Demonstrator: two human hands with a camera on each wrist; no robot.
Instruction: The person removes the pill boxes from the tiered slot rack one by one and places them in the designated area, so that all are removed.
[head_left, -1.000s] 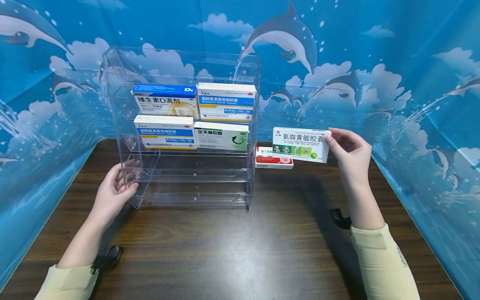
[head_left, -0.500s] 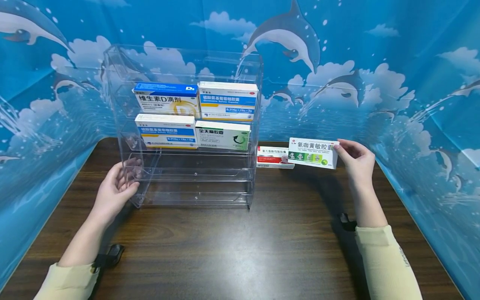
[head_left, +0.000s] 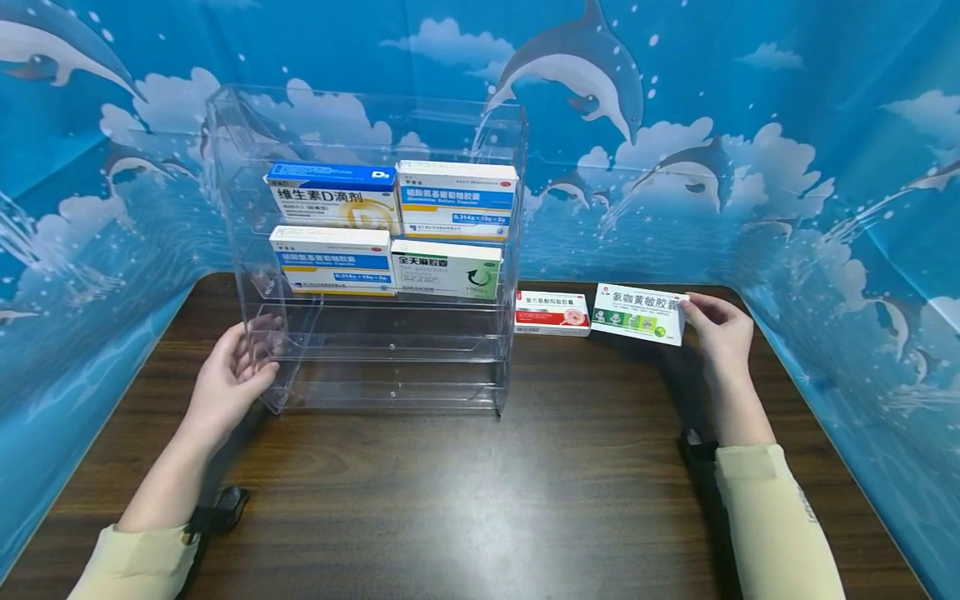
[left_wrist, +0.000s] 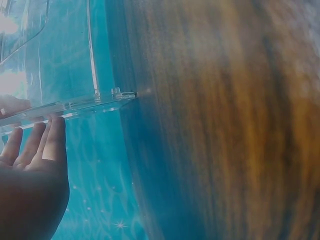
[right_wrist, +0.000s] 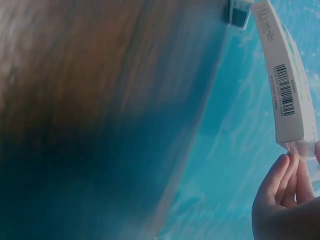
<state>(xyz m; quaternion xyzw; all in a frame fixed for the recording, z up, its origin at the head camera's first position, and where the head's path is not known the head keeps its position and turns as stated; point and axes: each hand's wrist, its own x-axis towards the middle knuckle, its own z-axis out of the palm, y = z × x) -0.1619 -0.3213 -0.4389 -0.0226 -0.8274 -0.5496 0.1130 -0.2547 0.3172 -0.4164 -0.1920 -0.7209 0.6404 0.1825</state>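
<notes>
My left hand (head_left: 228,379) grips the left side panel of a clear plastic tiered rack (head_left: 390,348). In the left wrist view its fingers (left_wrist: 54,140) lie along one face of the panel, the thumb on the other. By one end, my right hand (head_left: 722,337) pinches a white and green medicine box (head_left: 637,315), to the right of the rack. The right wrist view shows that box's barcode side (right_wrist: 284,87). A red and white medicine box (head_left: 552,314) stands on the table beside the rack, close to the held box.
Upper tiers of the rack hold a vitamin D box (head_left: 333,200), two blue and white boxes (head_left: 456,204) and a green and white box (head_left: 446,272). Beneath is a dark wooden table (head_left: 420,500). A blue dolphin-print curtain (head_left: 750,92) surrounds the table's back and sides.
My right hand has carried the white and green box right and downward, uncovering the red and white box behind it. My left hand keeps its place on the rack.
</notes>
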